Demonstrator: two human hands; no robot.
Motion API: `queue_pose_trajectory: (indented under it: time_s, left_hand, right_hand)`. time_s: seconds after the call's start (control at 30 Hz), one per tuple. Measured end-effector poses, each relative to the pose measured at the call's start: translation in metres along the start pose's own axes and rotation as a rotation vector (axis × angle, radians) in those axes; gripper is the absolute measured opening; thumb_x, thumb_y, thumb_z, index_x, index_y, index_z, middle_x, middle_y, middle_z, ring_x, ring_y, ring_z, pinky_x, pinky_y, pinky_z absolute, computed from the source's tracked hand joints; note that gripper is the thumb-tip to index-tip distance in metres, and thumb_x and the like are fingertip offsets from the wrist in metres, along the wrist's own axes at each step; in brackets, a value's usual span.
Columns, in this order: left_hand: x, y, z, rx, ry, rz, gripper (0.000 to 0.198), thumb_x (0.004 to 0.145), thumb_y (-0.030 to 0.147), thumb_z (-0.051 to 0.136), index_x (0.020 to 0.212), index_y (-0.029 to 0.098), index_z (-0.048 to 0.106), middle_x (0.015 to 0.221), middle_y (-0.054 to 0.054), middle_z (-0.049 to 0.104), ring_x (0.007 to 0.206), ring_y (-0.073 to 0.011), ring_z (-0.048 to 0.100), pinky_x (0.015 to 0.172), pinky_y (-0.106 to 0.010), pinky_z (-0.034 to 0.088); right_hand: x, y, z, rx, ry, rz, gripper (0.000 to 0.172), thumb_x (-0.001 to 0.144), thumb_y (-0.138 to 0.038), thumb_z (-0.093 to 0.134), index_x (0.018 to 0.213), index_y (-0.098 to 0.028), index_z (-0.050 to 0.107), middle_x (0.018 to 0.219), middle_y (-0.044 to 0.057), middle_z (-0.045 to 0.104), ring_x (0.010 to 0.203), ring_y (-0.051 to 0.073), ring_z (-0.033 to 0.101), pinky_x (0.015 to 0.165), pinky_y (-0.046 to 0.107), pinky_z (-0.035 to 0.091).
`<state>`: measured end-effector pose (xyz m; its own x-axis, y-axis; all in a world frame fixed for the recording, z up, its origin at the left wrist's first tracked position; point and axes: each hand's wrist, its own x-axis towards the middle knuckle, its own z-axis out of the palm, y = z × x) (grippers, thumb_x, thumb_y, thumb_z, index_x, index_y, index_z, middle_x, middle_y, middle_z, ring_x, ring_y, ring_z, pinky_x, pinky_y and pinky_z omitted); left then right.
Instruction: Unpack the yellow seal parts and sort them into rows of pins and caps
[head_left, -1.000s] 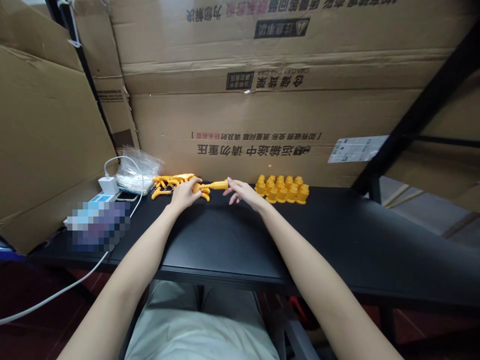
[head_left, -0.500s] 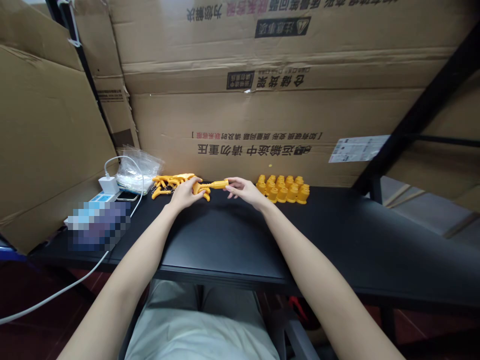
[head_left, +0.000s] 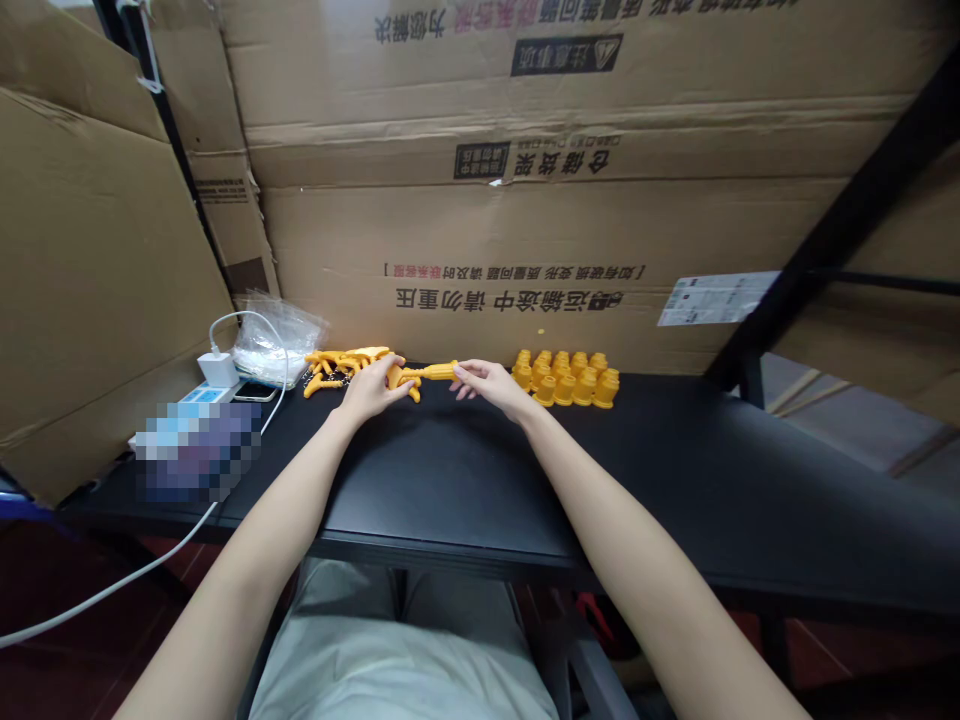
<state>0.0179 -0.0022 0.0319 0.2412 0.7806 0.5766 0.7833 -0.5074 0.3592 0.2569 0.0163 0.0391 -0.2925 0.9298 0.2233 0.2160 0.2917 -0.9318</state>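
My left hand (head_left: 373, 388) is closed around one end of a yellow plastic piece (head_left: 426, 373) that lies across the far part of the black table (head_left: 465, 470). My right hand (head_left: 487, 385) pinches the other, rod-like end of that same piece with its fingertips. A heap of similar yellow claw-shaped parts (head_left: 341, 362) lies just left of my left hand. A cluster of several small yellow cone-shaped caps (head_left: 568, 378) stands upright just right of my right hand.
Large cardboard boxes (head_left: 525, 230) wall off the back and left. A clear plastic bag (head_left: 274, 340), a white charger with cable (head_left: 217, 368) and a power strip sit at the far left. A black metal frame bar (head_left: 847, 220) slants at right.
My right hand has moved left from near the caps and closed its fingertips on the rod end of the yellow piece. The left hand has kept its hold.
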Motion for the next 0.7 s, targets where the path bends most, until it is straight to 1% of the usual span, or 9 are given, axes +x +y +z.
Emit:
queue_pose_trajectory:
  time_s: [0.37, 0.5, 0.7]
  left_hand:
    - [-0.001, 0.0009, 0.0003, 0.034, -0.018, -0.014, 0.04, 0.081, 0.046, 0.06, 0.112, 0.022, 0.055, 0.096, -0.003, 0.068, 0.084, -0.0179, 0.064, 0.072, -0.027, 0.046]
    - [-0.0017, 0.0017, -0.0001, 0.057, -0.022, -0.014, 0.041, 0.081, 0.046, 0.06, 0.113, 0.021, 0.055, 0.099, -0.004, 0.068, 0.086, -0.0191, 0.065, 0.073, -0.027, 0.046]
    - [-0.0029, 0.0037, -0.0008, 0.076, -0.024, -0.031, 0.041, 0.082, 0.047, 0.059, 0.114, 0.022, 0.055, 0.104, -0.005, 0.068, 0.091, -0.0202, 0.065, 0.076, -0.028, 0.047]
  right_hand:
    - [-0.0001, -0.0006, 0.0009, 0.038, -0.007, 0.026, 0.035, 0.078, -0.044, 0.07, 0.096, -0.014, 0.067, 0.072, 0.005, 0.071, 0.055, 0.01, 0.063, 0.049, 0.019, 0.043]
    - [-0.0007, -0.0014, 0.0018, 0.049, 0.0, 0.049, 0.031, 0.079, -0.04, 0.07, 0.095, -0.014, 0.067, 0.071, 0.004, 0.07, 0.054, 0.009, 0.063, 0.05, 0.018, 0.043]
    - [-0.0012, -0.0017, 0.0032, 0.063, 0.0, 0.062, 0.03, 0.08, -0.038, 0.069, 0.096, -0.013, 0.066, 0.071, 0.004, 0.07, 0.055, 0.009, 0.063, 0.05, 0.018, 0.043]
